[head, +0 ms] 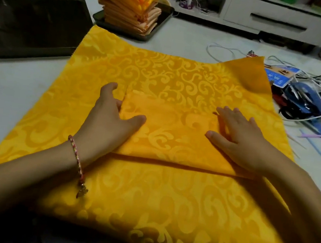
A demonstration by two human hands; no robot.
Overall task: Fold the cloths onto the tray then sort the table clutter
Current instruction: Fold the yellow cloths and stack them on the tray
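We see a pale grey tabletop (188, 34), and most of it is covered by a large golden-yellow cloth with a woven scroll pattern (144, 197). It is spread flat, its long axis running from us towards the far side. The near edge hangs off the table and the far right corner is turned up, showing a plain back. Left of it sits a dark glossy rectangular object (30, 27). To the right lies a tangle of white and dark cables mixed with blue items (313, 97), just beside the cloth's edge. Beyond the far edge, a tall stack of folded yellow and peach cloths (128, 3) stands on a black rectangular tray (163, 18). On the middle of the spread cloth lies a folded yellow panel of the same fabric (174, 131), its long axis running left to right and its near fold casting a dark line. Our left hand (110, 118) holds the panel's left edge, thumb lying on top and fingers curled at the edge. Our right hand (241, 139) presses the right end flat, its fingers (230, 114) straight and slightly apart. A pink braided bracelet with a small charm (78, 163) circles the left wrist.
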